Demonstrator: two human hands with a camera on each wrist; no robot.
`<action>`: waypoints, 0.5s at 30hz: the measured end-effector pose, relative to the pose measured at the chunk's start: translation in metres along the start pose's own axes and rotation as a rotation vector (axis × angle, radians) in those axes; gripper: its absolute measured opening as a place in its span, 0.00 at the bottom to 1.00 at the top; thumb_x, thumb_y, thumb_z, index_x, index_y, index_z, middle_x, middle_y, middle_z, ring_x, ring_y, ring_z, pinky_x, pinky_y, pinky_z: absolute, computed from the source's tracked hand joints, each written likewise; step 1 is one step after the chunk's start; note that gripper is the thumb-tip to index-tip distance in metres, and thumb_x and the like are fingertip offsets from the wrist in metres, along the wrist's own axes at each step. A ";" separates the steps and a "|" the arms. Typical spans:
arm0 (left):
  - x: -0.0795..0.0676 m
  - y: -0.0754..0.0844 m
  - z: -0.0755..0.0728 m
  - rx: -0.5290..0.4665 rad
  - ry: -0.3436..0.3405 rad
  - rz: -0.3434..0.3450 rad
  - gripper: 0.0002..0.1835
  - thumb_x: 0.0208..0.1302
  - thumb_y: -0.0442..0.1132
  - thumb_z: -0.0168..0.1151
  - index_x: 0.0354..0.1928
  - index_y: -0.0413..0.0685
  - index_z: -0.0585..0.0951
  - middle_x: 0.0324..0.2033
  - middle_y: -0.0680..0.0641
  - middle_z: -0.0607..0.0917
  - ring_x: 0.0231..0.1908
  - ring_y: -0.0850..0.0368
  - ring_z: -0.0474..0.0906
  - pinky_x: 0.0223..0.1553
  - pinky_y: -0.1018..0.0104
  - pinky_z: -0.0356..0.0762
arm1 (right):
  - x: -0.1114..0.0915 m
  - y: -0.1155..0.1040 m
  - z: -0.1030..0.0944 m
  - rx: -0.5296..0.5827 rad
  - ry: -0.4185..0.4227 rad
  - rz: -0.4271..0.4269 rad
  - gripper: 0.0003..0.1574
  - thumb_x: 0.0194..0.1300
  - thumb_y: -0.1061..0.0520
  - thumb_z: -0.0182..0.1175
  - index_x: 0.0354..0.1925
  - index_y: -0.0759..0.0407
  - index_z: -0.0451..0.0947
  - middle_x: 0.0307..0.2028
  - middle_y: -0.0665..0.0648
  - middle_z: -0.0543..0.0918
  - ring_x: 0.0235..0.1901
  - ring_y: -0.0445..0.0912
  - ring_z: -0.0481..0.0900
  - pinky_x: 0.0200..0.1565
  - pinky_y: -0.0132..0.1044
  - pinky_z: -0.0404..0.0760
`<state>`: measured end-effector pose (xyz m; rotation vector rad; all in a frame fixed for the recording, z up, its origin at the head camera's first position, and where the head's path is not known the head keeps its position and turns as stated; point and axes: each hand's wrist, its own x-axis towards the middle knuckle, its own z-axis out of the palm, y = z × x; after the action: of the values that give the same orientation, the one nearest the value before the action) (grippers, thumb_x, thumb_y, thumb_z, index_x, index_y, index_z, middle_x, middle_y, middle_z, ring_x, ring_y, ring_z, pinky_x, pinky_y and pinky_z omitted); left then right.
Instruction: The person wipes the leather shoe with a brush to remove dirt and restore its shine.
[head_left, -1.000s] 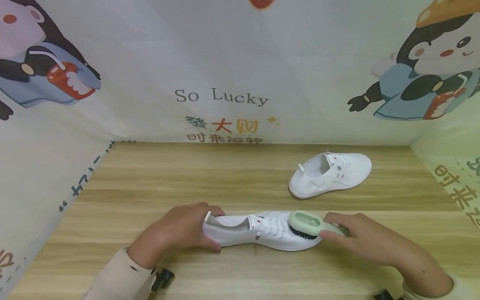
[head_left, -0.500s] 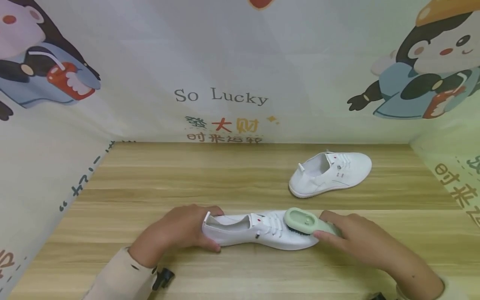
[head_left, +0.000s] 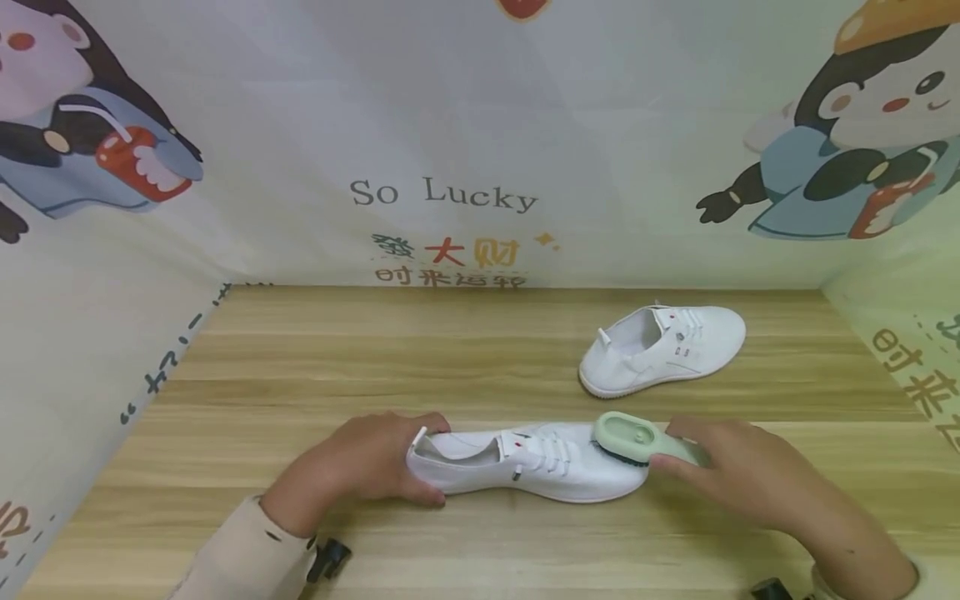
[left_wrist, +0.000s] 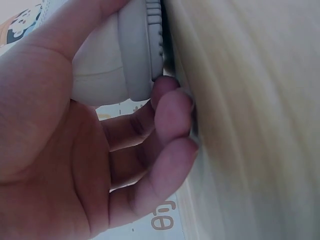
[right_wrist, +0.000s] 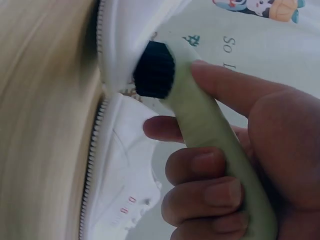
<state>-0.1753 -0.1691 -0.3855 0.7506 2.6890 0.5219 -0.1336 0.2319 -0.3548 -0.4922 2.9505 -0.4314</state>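
A white lace-up shoe [head_left: 480, 467] lies on the wooden surface with its toe to the right. My left hand [head_left: 378, 458] grips its heel, thumb on the near side and fingers on the far side. In the left wrist view the fingers [left_wrist: 172, 115] curl close to the sole's edge at the heel [left_wrist: 107, 75]. A pale green shoe brush [head_left: 637, 437] is held by its handle in my right hand [head_left: 727, 467]. Its dark bristles [right_wrist: 155, 70] meet the top of the shoe's toe. In the right wrist view several fingers wrap round the handle.
A second white shoe [head_left: 667, 350] sits farther back on the right, toe pointing right. The wooden surface [head_left: 360, 350] ends at a printed backdrop [head_left: 637, 167] behind and at both sides.
The brush first slid left along the toe toward the laces, then back right to near the toe's tip. My left hand and the held shoe have stayed almost in place.
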 end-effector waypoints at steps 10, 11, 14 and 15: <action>0.000 -0.001 0.002 0.008 -0.016 0.000 0.36 0.42 0.63 0.78 0.56 0.67 0.76 0.35 0.59 0.84 0.33 0.62 0.76 0.33 0.61 0.73 | -0.006 0.003 -0.006 0.053 -0.055 -0.077 0.18 0.66 0.32 0.59 0.40 0.41 0.79 0.26 0.37 0.75 0.25 0.32 0.67 0.30 0.31 0.69; 0.000 0.000 0.002 0.010 -0.017 -0.001 0.36 0.42 0.63 0.78 0.56 0.67 0.76 0.35 0.59 0.84 0.33 0.62 0.76 0.33 0.61 0.73 | -0.006 0.002 -0.005 0.063 -0.053 -0.083 0.17 0.66 0.32 0.59 0.39 0.40 0.79 0.25 0.37 0.74 0.24 0.32 0.67 0.30 0.30 0.68; 0.000 0.000 0.002 0.013 -0.014 -0.003 0.36 0.42 0.63 0.78 0.56 0.67 0.76 0.35 0.59 0.84 0.33 0.61 0.76 0.33 0.60 0.73 | -0.005 -0.001 -0.004 0.097 -0.046 -0.101 0.16 0.66 0.32 0.60 0.38 0.39 0.78 0.24 0.37 0.73 0.24 0.31 0.66 0.29 0.29 0.68; 0.000 0.000 0.003 0.013 -0.014 -0.004 0.36 0.42 0.63 0.78 0.56 0.67 0.76 0.35 0.59 0.84 0.33 0.61 0.76 0.33 0.60 0.73 | -0.005 -0.002 -0.003 0.107 -0.043 -0.108 0.16 0.66 0.32 0.60 0.38 0.39 0.79 0.24 0.36 0.73 0.24 0.31 0.67 0.29 0.29 0.68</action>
<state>-0.1740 -0.1689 -0.3879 0.7498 2.6831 0.4977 -0.1287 0.2322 -0.3512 -0.6412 2.8502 -0.5794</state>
